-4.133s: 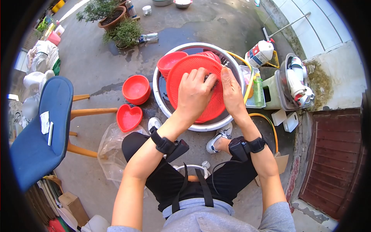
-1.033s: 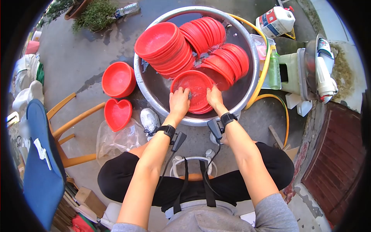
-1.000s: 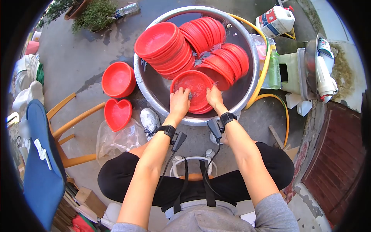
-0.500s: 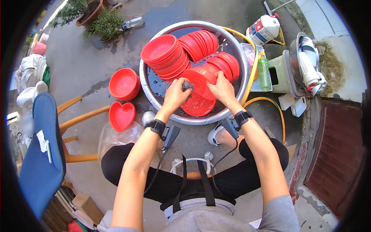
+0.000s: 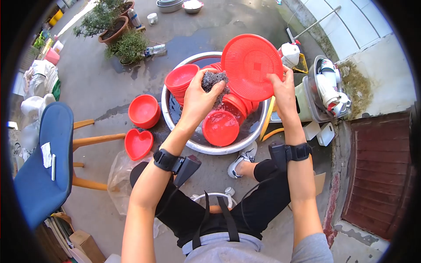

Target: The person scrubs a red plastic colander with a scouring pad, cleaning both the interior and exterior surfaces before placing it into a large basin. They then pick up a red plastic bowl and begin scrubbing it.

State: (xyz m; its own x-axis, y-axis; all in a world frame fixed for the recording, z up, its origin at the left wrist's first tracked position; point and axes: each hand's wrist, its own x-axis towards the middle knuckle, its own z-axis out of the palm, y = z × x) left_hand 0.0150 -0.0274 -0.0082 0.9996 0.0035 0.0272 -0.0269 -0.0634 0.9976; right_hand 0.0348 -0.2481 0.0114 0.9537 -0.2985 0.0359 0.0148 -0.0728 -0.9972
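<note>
Holding a red basket (image 5: 250, 65) up over the far right part of a metal basin (image 5: 215, 151), clear of the water (image 5: 246, 131). Turning its ribbed round face, with a square grid at the centre, toward the head camera. Looking nearly circular, so favouring no one long axis. Pinching its lower right rim in the right hand (image 5: 285, 87), with the thumb lying on the ribbed face and the other fingers curling by the rim, closing only as far as the rim's thickness.

Gripping a dark scouring pad (image 5: 213, 83) in the left hand (image 5: 198, 98), half closing around it with the thumb on the near side and the fingers on the far side. Bringing the pad up beside the basket's left rim, without clearly showing whether touching it.

Showing inside the basin, along its left edge, a leaning stack of red bowls (image 5: 182, 76), opening upward. Showing more nested red dishes (image 5: 234, 107) at the middle and right, tilting on their sides, partly hidden by the basket and the pad. Showing near the basin's near edge a single red dish (image 5: 220, 128), lying face up with a wet shine.

Showing on the ground, just off the basin's left edge, a pile of round red bowls (image 5: 144, 111) opening upward, and nearer the person a heart-shaped red bowl (image 5: 139, 144), pointing its tip toward the person. Showing well off to the right a clear tub (image 5: 313, 83) containing white bottles (image 5: 326, 90).
</note>
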